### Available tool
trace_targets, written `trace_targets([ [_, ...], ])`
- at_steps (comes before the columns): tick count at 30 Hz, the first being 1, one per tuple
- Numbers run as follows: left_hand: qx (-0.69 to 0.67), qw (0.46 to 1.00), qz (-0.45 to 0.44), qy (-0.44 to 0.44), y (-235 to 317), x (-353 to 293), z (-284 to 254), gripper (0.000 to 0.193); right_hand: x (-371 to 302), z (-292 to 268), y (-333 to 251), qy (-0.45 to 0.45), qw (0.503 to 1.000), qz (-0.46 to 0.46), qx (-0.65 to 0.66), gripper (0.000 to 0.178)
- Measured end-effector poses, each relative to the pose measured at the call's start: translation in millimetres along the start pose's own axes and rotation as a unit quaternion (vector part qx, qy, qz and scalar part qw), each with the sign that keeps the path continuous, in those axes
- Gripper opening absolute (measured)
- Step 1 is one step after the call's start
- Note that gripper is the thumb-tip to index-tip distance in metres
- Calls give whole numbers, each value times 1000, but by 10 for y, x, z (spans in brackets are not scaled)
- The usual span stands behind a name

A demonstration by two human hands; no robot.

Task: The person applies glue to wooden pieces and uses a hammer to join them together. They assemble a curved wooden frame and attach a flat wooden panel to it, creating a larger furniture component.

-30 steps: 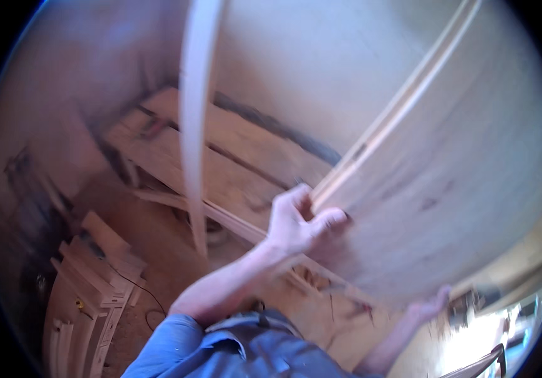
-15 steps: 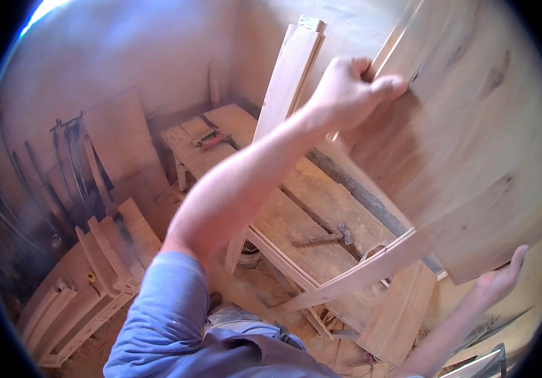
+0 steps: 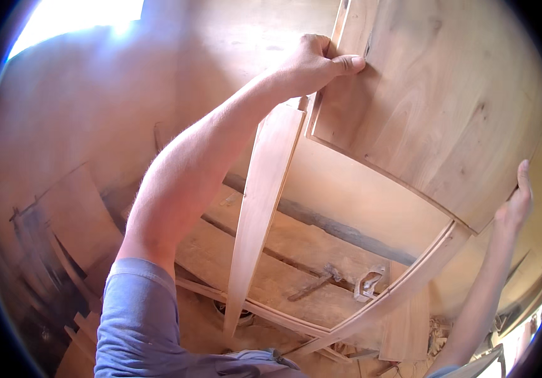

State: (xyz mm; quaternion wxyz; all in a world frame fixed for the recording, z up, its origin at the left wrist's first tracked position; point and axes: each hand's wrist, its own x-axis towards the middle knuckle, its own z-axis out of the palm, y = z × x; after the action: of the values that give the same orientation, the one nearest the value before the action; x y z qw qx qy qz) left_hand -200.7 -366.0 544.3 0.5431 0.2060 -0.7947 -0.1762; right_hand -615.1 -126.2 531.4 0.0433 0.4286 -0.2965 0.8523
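Note:
A wide brown wooden panel (image 3: 434,113) stands raised in front of me, its lower edge over a pale wooden frame. My left hand (image 3: 327,57) is closed on the panel's left edge, thumb on the front face and the other fingers behind. At the panel's right edge, my right hand (image 3: 515,205) grips low down with its thumb pointing up; its fingers are partly hidden. The frame's left upright (image 3: 264,195) and right upright (image 3: 403,280) run down toward me, joined by a bottom rail (image 3: 290,320). The panel's lower corners lie close to these uprights.
Behind the frame is a dusty plank workbench (image 3: 346,246) with a hammer (image 3: 315,283) and a pale, open-shaped tool (image 3: 369,286) on it. Boards (image 3: 79,214) lean on the left wall. A bright window (image 3: 82,22) is at the upper left.
My view has tilted up. The panel has straightened between the frame's uprights, and my right hand has risen with its edge. My left hand keeps its hold on the panel.

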Motion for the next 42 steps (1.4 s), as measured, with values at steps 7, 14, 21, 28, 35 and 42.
trace_targets([
  [7,-50,999,-10,7,-145,198,-20,57,151,327,46,21,998,-41,-48,62],
  [14,-58,998,-12,23,-235,271,-150,52,244,609,76,15,998,-23,-61,64],
  [21,-54,998,-3,38,-223,349,-162,52,288,672,71,5,998,36,-44,70],
  [28,-65,997,-10,48,-198,365,-247,51,386,778,88,-13,997,65,-28,70],
  [35,-31,998,-23,50,-239,464,-129,56,527,761,-86,-65,995,72,-23,67],
  [42,-26,997,6,74,-799,586,-143,57,367,1012,34,-70,995,-20,-63,59],
])
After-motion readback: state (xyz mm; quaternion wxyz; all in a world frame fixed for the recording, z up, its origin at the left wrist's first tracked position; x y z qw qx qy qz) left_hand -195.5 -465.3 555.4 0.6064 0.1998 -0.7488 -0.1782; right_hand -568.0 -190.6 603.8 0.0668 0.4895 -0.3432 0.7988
